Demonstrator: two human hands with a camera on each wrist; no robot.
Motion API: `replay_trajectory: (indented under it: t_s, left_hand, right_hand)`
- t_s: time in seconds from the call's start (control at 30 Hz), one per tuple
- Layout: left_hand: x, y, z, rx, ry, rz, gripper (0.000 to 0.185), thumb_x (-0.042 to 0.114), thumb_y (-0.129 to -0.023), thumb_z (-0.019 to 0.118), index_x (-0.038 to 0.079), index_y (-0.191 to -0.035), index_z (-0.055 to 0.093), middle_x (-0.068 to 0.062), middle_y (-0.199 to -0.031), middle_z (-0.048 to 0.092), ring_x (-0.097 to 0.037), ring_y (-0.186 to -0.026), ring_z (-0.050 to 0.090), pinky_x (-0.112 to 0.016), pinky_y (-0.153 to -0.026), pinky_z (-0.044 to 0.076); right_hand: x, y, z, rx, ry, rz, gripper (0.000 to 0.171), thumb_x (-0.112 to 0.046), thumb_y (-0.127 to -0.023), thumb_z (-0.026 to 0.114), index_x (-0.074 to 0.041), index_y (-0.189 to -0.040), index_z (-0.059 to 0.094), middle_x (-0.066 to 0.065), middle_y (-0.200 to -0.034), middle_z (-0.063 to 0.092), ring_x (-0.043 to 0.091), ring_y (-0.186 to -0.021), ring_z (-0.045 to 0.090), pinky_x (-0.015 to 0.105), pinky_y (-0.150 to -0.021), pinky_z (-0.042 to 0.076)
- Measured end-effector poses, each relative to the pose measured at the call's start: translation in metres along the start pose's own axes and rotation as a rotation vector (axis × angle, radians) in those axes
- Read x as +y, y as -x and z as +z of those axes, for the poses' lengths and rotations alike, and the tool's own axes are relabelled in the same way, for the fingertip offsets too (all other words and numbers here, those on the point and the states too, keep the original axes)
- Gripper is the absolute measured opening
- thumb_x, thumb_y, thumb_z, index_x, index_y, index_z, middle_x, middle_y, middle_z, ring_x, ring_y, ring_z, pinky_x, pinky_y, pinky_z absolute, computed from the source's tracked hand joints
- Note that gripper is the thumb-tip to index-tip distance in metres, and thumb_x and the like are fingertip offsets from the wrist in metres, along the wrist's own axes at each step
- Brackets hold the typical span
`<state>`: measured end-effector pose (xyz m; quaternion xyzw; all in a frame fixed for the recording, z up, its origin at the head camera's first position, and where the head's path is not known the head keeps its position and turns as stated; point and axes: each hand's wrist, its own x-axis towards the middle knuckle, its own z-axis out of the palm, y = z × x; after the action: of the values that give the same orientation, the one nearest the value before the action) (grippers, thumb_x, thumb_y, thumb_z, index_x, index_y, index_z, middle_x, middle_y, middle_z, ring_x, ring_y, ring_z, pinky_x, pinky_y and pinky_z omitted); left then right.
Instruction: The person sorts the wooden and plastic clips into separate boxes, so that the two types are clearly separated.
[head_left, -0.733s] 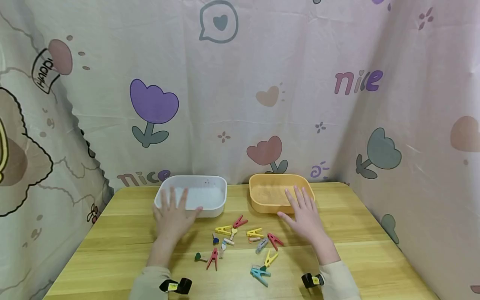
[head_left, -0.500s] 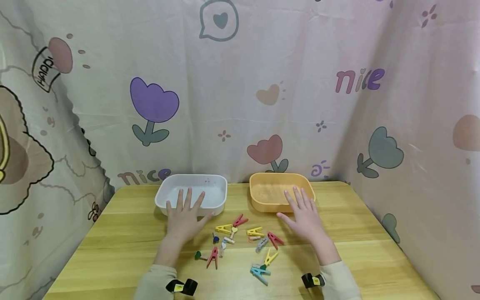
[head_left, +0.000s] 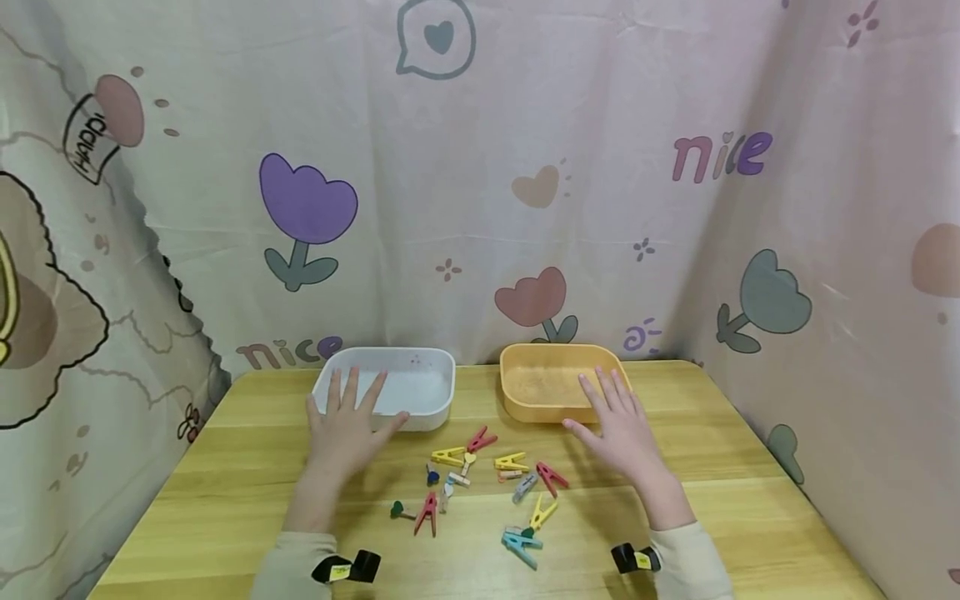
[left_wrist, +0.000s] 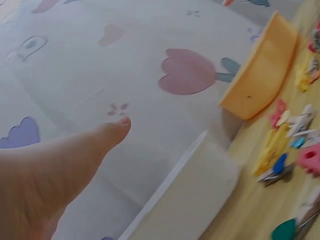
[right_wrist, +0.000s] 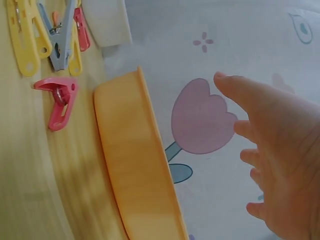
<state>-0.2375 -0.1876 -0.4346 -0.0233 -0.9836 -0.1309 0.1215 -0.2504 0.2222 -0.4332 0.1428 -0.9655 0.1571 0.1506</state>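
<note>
- The left hand (head_left: pixel 345 429) is seen lower left of centre in the head view, fingers straight and spread, with nothing held; its fingertips overlap the near rim of the white tray (head_left: pixel 442 371).
- The right hand (head_left: pixel 618 425) is seen lower right of centre, fingers likewise straight and spread, nothing gripped; its fingertips lie over the near right corner of the orange tray (head_left: pixel 517 375).
- The two trays are set side by side, apart, at the far edge of the wooden table (head_left: pixel 225 492).
- A scatter of small clothes pegs (head_left: pixel 480 483) is found between the hands, low in the centre of the frame, touched by neither hand; red, yellow, blue, grey and green ones are made out.
- A cartoon-printed cloth (head_left: pixel 480 183) is hung behind and beside the table.
</note>
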Motion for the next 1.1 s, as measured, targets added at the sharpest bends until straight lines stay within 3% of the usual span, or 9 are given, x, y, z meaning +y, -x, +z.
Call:
replay_trajectory:
  t_s: [0.13, 0.27, 0.43, 0.6, 0.77, 0.93, 1.1]
  left_hand:
    - [-0.014, -0.001, -0.012, 0.005, 0.016, -0.04, 0.087, 0.079, -0.088, 0.03, 0.027, -0.156, 0.016, -0.018, -0.163, -0.004, -0.043, -0.149, -0.016, -0.077, -0.105, -0.011]
    - [-0.028, 0.001, -0.022, 0.113, 0.039, -0.039, 0.078, 0.072, -0.09, 0.042, 0.024, -0.152, 0.032, -0.021, -0.161, 0.017, -0.047, -0.148, 0.004, -0.08, -0.103, -0.001]
    - [-0.043, -0.001, -0.02, 0.288, 0.027, 0.056, 0.055, 0.051, -0.088, 0.064, 0.018, -0.131, 0.057, -0.02, -0.138, 0.05, -0.044, -0.128, 0.04, -0.07, -0.101, 0.025]
    - [-0.059, -0.007, -0.012, 0.372, -0.026, 0.142, 0.041, 0.038, -0.082, 0.075, 0.014, -0.114, 0.068, -0.017, -0.119, 0.062, -0.043, -0.112, 0.052, -0.064, -0.093, 0.037]
    - [-0.069, -0.017, -0.008, 0.4, -0.05, 0.236, 0.036, 0.035, -0.077, 0.079, 0.013, -0.104, 0.071, -0.015, -0.108, 0.065, -0.041, -0.105, 0.057, -0.063, -0.088, 0.042]
    - [-0.075, -0.026, 0.003, 0.375, -0.077, 0.352, 0.034, 0.033, -0.076, 0.081, 0.012, -0.101, 0.07, -0.014, -0.103, 0.065, -0.04, -0.1, 0.059, -0.059, -0.083, 0.046]
    - [-0.075, -0.028, 0.012, 0.314, -0.094, 0.372, 0.03, 0.033, -0.079, 0.079, 0.013, -0.099, 0.07, -0.011, -0.1, 0.066, -0.036, -0.098, 0.059, -0.056, -0.082, 0.046]
  right_hand:
    - [0.001, -0.001, -0.006, 0.08, -0.007, -0.014, 0.078, -0.052, -0.09, 0.062, -0.015, -0.152, 0.033, 0.018, -0.16, 0.023, 0.043, -0.148, 0.016, 0.065, -0.113, 0.019]
    - [0.004, -0.002, -0.01, 0.208, -0.023, -0.085, 0.072, -0.04, -0.086, 0.071, -0.01, -0.145, 0.042, 0.022, -0.151, 0.038, 0.045, -0.14, 0.033, 0.064, -0.108, 0.03]
    - [0.01, -0.003, -0.015, 0.367, -0.036, -0.175, 0.063, -0.027, -0.079, 0.079, -0.004, -0.133, 0.055, 0.024, -0.133, 0.053, 0.042, -0.124, 0.049, 0.059, -0.102, 0.039]
    - [0.016, -0.004, -0.014, 0.445, -0.059, -0.225, 0.054, -0.022, -0.077, 0.08, -0.004, -0.125, 0.061, 0.021, -0.12, 0.059, 0.038, -0.113, 0.054, 0.055, -0.097, 0.042]
    - [0.023, -0.004, -0.01, 0.503, -0.058, -0.283, 0.043, -0.023, -0.08, 0.076, -0.002, -0.116, 0.065, 0.019, -0.11, 0.062, 0.036, -0.104, 0.056, 0.052, -0.092, 0.044]
    - [0.026, 0.002, -0.004, 0.504, -0.053, -0.35, 0.037, -0.025, -0.081, 0.074, -0.002, -0.108, 0.067, 0.016, -0.105, 0.063, 0.033, -0.097, 0.057, 0.048, -0.086, 0.045]
    - [0.025, 0.009, 0.002, 0.454, -0.026, -0.411, 0.035, -0.033, -0.086, 0.07, -0.005, -0.107, 0.067, 0.012, -0.105, 0.063, 0.029, -0.096, 0.057, 0.045, -0.083, 0.046]
